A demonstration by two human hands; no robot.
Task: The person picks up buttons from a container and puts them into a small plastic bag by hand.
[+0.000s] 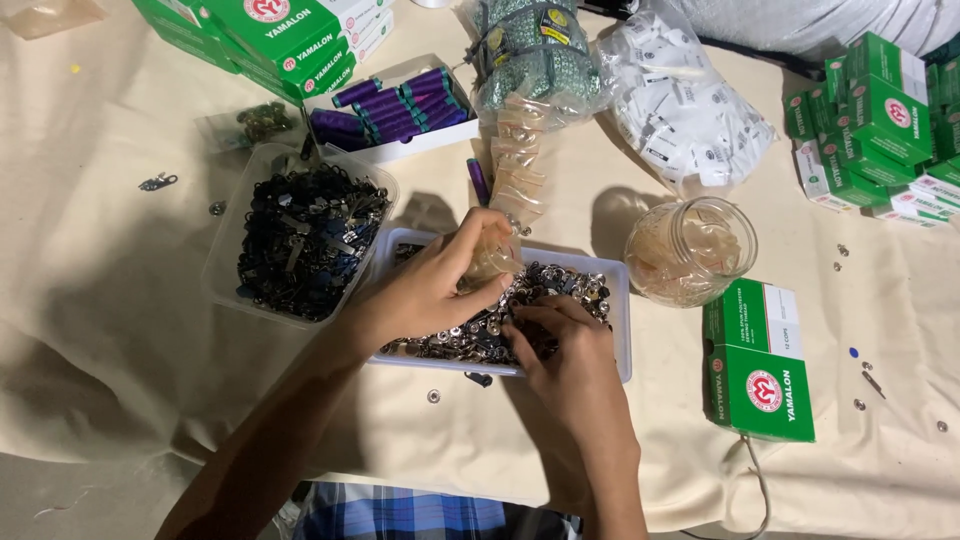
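A cream cloth [110, 330] is covering the whole work surface, wrinkling toward the right of the frame and hanging in folds along the lower edge. Grey floor [60, 500] is showing in the lower left corner, and soft light is casting blurred shadows across the cloth's left half.

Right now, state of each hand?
Left hand: closed on a small clear bag.
Right hand: fingers down in the snaps, picking; grip cannot be told.

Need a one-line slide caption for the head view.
Left hand holds a small clear bag over a white tray of metal snap buttons while right hand picks among them.
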